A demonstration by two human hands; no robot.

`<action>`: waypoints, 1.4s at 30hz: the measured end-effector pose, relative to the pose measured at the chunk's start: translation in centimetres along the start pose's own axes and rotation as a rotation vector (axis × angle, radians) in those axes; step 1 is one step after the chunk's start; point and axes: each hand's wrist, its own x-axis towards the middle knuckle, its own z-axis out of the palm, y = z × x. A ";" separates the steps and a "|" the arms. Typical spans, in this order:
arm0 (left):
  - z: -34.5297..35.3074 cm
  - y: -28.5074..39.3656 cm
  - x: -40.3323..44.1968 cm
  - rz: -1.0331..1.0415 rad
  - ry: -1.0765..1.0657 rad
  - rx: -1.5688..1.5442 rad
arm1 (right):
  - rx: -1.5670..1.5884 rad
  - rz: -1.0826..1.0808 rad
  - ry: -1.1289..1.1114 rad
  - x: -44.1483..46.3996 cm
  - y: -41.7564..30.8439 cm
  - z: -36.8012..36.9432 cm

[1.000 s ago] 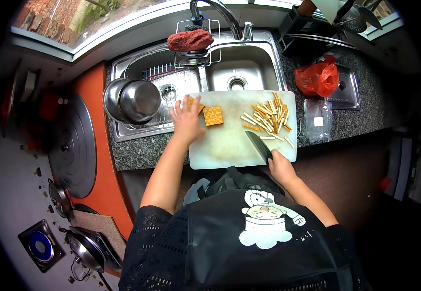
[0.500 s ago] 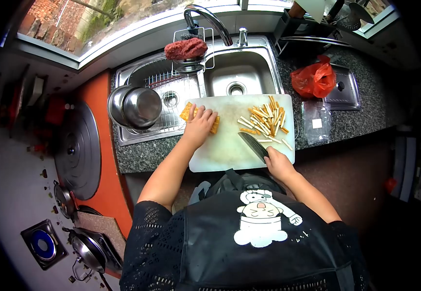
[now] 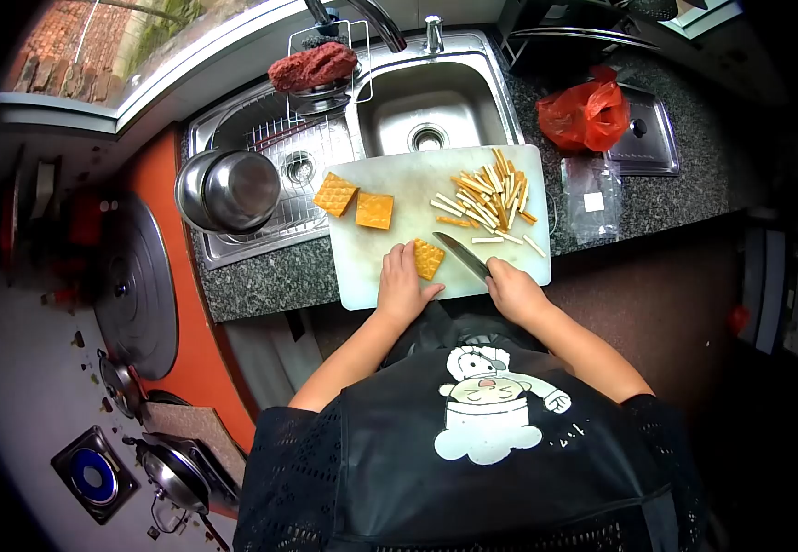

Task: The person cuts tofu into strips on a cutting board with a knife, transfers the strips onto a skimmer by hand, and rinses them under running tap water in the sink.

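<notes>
My right hand (image 3: 515,290) is closed around the handle of a kitchen knife (image 3: 461,255), its blade pointing up and left over the white cutting board (image 3: 371,271). My left hand (image 3: 403,287) rests low on the board, fingers extended and thumb apart, against the left side of a golden, scored square of what looks like dried tofu (image 3: 429,259). The knife tip is just right of that square. Two similar squares (image 3: 335,194) (image 3: 375,211) lie at the board's upper left. Cut strips (image 3: 491,195), pale inside with golden skin, are heaped at the upper right.
Behind the board is a double sink (image 3: 431,110) with a faucet (image 3: 376,20). Metal bowls (image 3: 242,191) stand on its left side, near a rack holding a reddish cloth-like bundle (image 3: 313,68). To the right lie a red plastic bag (image 3: 585,115), a clear packet (image 3: 592,202) and a metal lid (image 3: 642,138).
My left hand has come down and right from the upper-left squares, and one square now lies beside it near the knife. The view has shifted slightly.
</notes>
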 end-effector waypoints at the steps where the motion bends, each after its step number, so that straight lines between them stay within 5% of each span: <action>1: 0.5 0.0 -0.1 -0.013 0.028 -0.002 | -0.006 -0.014 0.010 0.0 0.2 0.2; 9: 0.2 -1.0 2.1 0.299 -0.065 -0.004 | -0.020 -0.013 0.042 0.2 2.8 -0.4; 13: -0.9 -0.3 0.8 0.085 0.024 -0.082 | -0.021 -0.019 0.055 0.1 3.3 -0.5; 31: 2.0 0.9 2.4 0.166 0.072 -0.167 | -0.078 -0.031 0.021 0.1 1.9 -0.4; 42: 2.7 0.1 3.7 0.392 0.144 -0.015 | -0.186 -0.066 -0.071 0.3 -1.8 -1.3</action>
